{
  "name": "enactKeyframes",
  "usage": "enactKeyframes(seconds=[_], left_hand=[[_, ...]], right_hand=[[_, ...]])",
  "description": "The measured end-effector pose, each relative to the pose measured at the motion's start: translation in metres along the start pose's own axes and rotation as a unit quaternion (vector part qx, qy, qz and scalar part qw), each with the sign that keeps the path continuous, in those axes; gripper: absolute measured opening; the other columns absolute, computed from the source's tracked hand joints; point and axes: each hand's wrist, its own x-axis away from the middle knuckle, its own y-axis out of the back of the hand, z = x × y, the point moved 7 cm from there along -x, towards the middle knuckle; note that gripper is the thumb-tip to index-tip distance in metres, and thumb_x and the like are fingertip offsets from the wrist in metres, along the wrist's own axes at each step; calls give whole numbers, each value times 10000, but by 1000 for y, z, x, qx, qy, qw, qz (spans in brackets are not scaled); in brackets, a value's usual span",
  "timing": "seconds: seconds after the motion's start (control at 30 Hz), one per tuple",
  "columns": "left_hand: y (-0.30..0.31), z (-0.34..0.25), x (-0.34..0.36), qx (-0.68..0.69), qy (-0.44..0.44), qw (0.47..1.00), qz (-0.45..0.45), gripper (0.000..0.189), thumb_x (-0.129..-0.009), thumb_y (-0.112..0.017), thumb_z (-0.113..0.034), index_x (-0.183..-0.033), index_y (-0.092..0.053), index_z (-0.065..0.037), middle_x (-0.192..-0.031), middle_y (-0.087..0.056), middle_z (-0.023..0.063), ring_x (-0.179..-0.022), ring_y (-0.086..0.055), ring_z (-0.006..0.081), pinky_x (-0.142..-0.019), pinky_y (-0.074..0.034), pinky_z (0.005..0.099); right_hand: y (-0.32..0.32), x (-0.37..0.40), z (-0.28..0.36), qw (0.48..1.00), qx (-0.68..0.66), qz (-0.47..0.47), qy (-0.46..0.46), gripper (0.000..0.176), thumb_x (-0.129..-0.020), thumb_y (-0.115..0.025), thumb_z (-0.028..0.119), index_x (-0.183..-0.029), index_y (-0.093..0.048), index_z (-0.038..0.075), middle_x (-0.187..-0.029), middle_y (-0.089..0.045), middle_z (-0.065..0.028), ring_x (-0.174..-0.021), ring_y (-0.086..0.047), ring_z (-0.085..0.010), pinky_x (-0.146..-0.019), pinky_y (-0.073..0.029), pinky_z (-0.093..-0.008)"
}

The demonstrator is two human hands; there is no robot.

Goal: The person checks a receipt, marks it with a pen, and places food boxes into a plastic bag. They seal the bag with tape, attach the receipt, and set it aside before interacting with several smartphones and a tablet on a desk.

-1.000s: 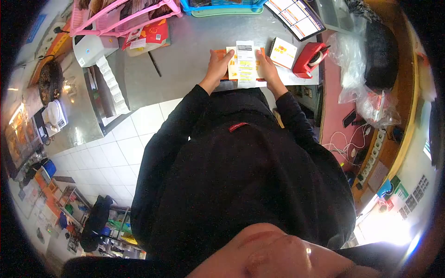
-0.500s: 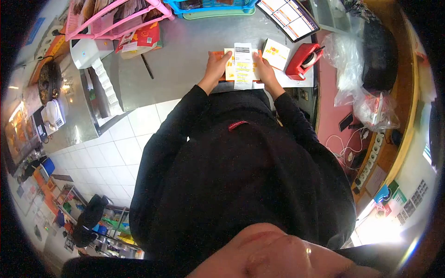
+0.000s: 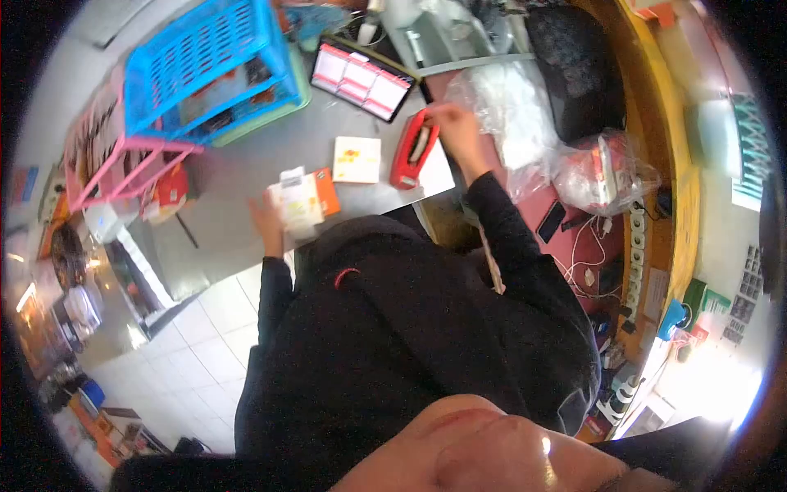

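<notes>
Left hand (image 3: 268, 220) at the cards (image 3: 300, 207), likely steadying them; right hand (image 3: 457, 133) at the tape dispenser (image 3: 403, 168); I can't discern either grip.

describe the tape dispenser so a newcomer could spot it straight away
On the grey metal counter, find the tablet with the lit screen. Below it in the picture, near the counter's right end, sits the tape dispenser, the right hand at its upper end. It is long and bright red, unlike the square, whitish pad to its left.
</notes>
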Motion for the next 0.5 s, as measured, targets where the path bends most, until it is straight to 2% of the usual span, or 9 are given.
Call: enactKeyframes(seconds=[0.03,0.07,0.1,0.17,0.2,0.27,0.3,0.4,0.5], left_hand=[[16,4,1,142,178,974,6,741,-894,-626,-382,-1390,-328,81,-1352,-445,266,-1258,-442,335,-1059,-343,392],[44,-15,-3,219,231,945,-70,759,-890,-631,-390,-1383,-324,98,-1377,-413,271,-1294,-401,335,-1080,-315,400],[65,-36,-9,215,225,948,-67,759,-890,-631,-390,-1383,-324,98,-1377,-413,271,-1294,-401,335,-1080,-315,400],[106,-69,-18,154,222,951,-149,728,-907,-610,-376,-1391,-322,85,-1422,-370,240,-1337,-342,315,-1098,-280,407],[108,-76,-23,148,218,954,-146,728,-907,-610,-376,-1391,-322,85,-1422,-370,240,-1337,-342,315,-1098,-280,407],[117,-88,-32,178,204,949,-161,685,-920,-599,-351,-1396,-333,63,-1426,-373,212,-1330,-353,295,-1098,-277,394],[120,-100,-35,176,203,949,-165,685,-920,-599,-351,-1396,-333,63,-1426,-373,212,-1330,-353,295,-1098,-277,394],[126,-128,-37,224,206,938,-167,642,-928,-594,-321,-1394,-345,45,-1424,-386,191,-1326,-366,282,-1095,-284,391],[124,-146,-32,254,200,928,-187,615,-931,-595,-294,-1394,-352,30,-1408,-406,178,-1310,-387,272,-1084,-296,383]], right_hand=[[65,-12,12,990,-133,-36,-20,169,-872,-611,166,-847,-692,19,-732,-697,-69,-671,-647,-148,-647,-499,-290],[114,-52,-71,984,65,-167,19,173,-874,-609,182,-806,-672,36,-724,-692,-76,-648,-631,-144,-633,-489,-297],[163,-70,-116,959,113,-254,49,207,-875,-601,216,-781,-655,40,-736,-689,-101,-677,-654,-191,-652,-500,-339],[214,-79,-163,934,243,-263,-12,213,-866,-525,182,-793,-664,38,-811,-674,-164,-798,-646,-341,-722,-490,-440],[227,-85,-195,935,240,-261,-20,213,-866,-525,182,-793,-664,38,-811,-674,-164,-798,-646,-341,-722,-490,-440],[195,-100,-236,920,379,-10,100,180,-750,-619,199,-836,-672,50,-813,-673,-179,-798,-645,-360,-700,-496,-422],[197,-105,-242,921,376,-10,102,180,-750,-619,199,-836,-672,50,-813,-673,-179,-798,-645,-360,-700,-496,-422],[165,-110,-255,935,323,143,30,249,-683,-604,163,-896,-666,49,-846,-645,-218,-799,-625,-390,-704,-485,-437],[174,-110,-256,932,336,133,42,225,-692,-592,131,-888,-666,49,-838,-644,-221,-793,-620,-393,-695,-479,-440]])
